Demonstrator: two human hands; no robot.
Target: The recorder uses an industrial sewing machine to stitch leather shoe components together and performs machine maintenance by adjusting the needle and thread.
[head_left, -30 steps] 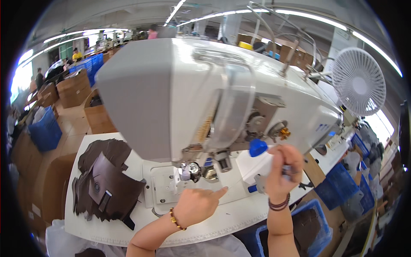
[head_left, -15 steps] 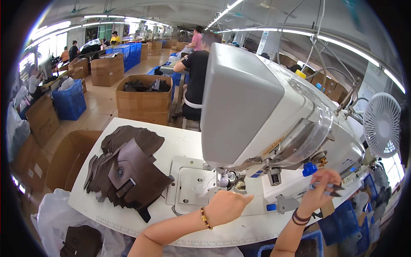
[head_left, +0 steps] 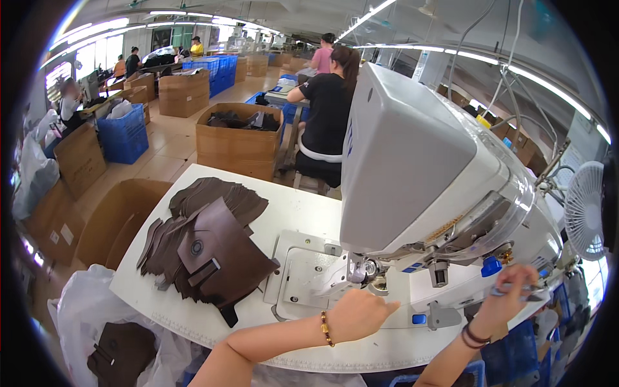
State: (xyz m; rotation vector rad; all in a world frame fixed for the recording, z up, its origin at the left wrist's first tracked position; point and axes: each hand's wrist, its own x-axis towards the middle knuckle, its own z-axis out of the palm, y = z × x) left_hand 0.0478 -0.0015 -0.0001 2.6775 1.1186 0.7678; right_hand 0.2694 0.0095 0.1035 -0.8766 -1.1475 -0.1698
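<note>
My left hand (head_left: 358, 316) is closed over the white table just in front of the sewing machine's hook area (head_left: 376, 276), its fingertips pointing right. Whatever its fingers pinch, if anything, is too small to see. Raised at the right, below the blue knob (head_left: 491, 266), my right hand (head_left: 514, 288) grips small thread snips (head_left: 534, 298) with a greyish handle and dark blades. The white sewing machine (head_left: 412, 161) fills the right side. Left of its bed plate (head_left: 300, 280) lies a fanned stack of dark brown leather-like panels (head_left: 222, 251); the top one has a round hole and a slot.
A plastic bag (head_left: 77, 316) with a brown piece (head_left: 122, 353) hangs at the table's near left, beside an open carton (head_left: 122, 219). Blue crates (head_left: 516, 361) stand below right. A fan (head_left: 583, 209) is at far right. A seated person (head_left: 322, 119) works beyond the machine.
The whole view has swung left, so the machine, table and stack sit further right in the picture. Both hands keep nearly the same poses and places by the machine.
</note>
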